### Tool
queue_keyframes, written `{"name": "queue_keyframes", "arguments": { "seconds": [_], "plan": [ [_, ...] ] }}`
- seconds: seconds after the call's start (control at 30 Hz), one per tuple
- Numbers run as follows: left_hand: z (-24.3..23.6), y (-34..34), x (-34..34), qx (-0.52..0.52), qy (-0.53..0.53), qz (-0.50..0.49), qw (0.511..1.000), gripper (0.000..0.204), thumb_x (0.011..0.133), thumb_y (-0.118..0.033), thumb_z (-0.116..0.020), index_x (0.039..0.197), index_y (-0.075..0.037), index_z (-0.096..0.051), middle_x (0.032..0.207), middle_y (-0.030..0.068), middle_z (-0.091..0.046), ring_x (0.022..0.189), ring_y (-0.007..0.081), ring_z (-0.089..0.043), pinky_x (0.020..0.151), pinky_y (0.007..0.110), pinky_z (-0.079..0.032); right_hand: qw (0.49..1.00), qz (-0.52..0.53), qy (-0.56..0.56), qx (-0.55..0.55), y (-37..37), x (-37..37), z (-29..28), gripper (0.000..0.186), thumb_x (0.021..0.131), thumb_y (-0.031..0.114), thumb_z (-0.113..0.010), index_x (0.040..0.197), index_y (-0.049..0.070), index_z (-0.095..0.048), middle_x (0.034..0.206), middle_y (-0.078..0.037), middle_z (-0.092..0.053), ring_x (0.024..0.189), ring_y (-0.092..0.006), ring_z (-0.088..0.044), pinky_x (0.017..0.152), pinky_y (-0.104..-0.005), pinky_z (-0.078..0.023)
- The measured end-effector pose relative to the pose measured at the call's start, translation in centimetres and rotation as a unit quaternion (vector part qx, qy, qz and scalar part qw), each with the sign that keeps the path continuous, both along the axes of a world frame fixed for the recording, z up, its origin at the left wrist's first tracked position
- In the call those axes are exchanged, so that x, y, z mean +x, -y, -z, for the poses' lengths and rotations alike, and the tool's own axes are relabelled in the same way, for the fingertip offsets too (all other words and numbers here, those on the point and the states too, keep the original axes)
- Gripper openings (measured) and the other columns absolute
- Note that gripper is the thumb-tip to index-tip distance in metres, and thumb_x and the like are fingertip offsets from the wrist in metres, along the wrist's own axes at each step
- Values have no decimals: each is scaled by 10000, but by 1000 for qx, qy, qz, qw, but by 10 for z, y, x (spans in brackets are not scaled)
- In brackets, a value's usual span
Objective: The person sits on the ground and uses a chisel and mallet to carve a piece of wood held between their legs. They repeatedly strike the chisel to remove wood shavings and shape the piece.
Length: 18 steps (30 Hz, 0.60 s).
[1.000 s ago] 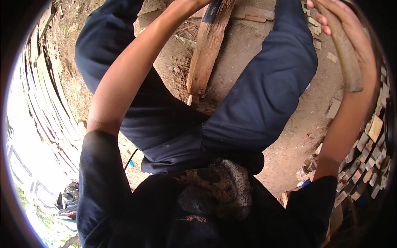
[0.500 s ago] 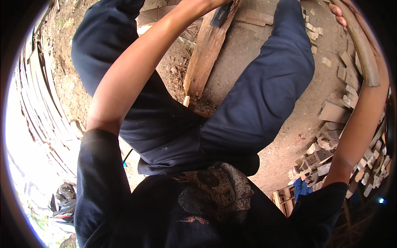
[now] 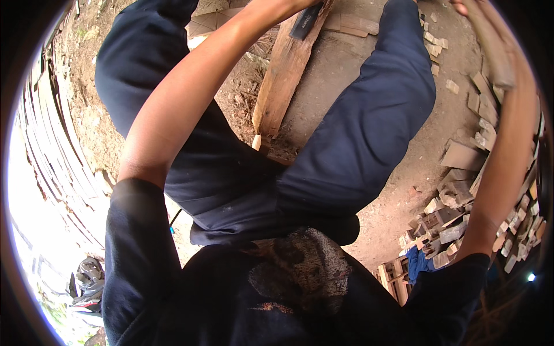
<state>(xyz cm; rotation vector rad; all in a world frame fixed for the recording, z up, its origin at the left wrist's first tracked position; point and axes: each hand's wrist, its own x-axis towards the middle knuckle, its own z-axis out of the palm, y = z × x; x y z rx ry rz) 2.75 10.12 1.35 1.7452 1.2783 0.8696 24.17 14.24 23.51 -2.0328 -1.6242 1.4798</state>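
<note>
My left hand (image 3: 291, 4) is at the top edge with its fingers out of the picture. Right beside it, a flat black bar-like piece (image 3: 305, 22) with pale printing lies over a rough wooden beam (image 3: 283, 72). Whether the hand grips that piece is hidden. At the upper right, my right hand (image 3: 460, 7) is closed around a thick, round wooden tool handle (image 3: 491, 52). The handle's butt end points down along my forearm, and the tool's other end is outside the view. The beam runs between my spread legs (image 3: 358, 115), its near end close to my lap.
Wood offcuts (image 3: 453, 230) are heaped at the right, with smaller blocks (image 3: 435, 43) scattered beyond my right leg. A blue cloth (image 3: 416, 264) lies by the heap. Long slats (image 3: 57, 132) line the left side. Cardboard-like flat pieces (image 3: 352, 24) lie on the dirt ground behind the beam.
My right hand and the wooden handle have moved up toward the top edge, and the handle looks slightly blurred. My left hand stays by the black piece. The whole view has shifted a little.
</note>
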Motion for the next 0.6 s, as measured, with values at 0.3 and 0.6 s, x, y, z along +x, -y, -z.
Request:
{"name": "queue_keyframes", "arguments": {
  "seconds": [0.3, 0.6],
  "plan": [
    [-6, -3, -6, -54, -1, -6, 999, 312, 815, -230, -822, 977, 30, -762, 839, 286, -704, 808, 368, -749, 739, 427, -573, 996, 53, -67, -36, 10, -7, 21, 206, 1041, 124, -540, 1028, -62, -629, 774, -78, -655, 587, -122, -597, 518, -252, -520],
    [8, -4, 1, -9, -54, -13, 998, 322, 817, -239, -825, 958, 43, -760, 821, 292, -696, 794, 383, -743, 730, 436, -575, 988, -128, 81, 31, 12, -23, 31, 225, 1026, 134, -554, 950, -45, -666, 740, -72, -658, 610, -127, -621, 542, -243, -515]
  ]
}}
